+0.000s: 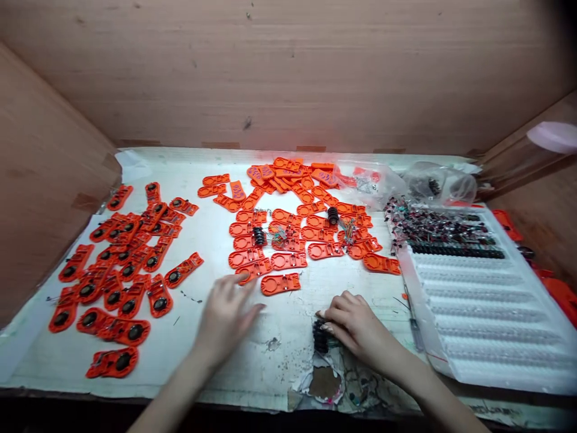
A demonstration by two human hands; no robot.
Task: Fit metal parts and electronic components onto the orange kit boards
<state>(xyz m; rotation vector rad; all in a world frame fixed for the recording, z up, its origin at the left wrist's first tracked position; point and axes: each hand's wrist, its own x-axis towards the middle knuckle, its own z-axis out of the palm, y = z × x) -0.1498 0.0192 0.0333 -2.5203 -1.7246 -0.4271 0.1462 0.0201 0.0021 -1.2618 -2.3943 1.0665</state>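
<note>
My left hand (225, 316), slightly blurred, has its fingers apart. Its fingertips reach an orange plastic shell (253, 270) at the front of the rows; whether they touch it I cannot tell. Just to the right lies another orange shell (280, 284) with a round recess. Near the table's front edge, my right hand (356, 325) is closed at a stack of black round speakers (320, 337) with thin wires, its fingertips against the stack. Two smaller speaker stacks, one on its side (259, 236) and one farther right (332, 216), rest on the shells.
At left, several orange shells (160, 297) hold black discs. More shells (288, 174) are heaped at the back beside plastic bags (367, 183). A white ribbed tray (484, 313) with wired parts stands right, a screwdriver (415, 334) beside it. Wooden walls (288, 78) enclose the table.
</note>
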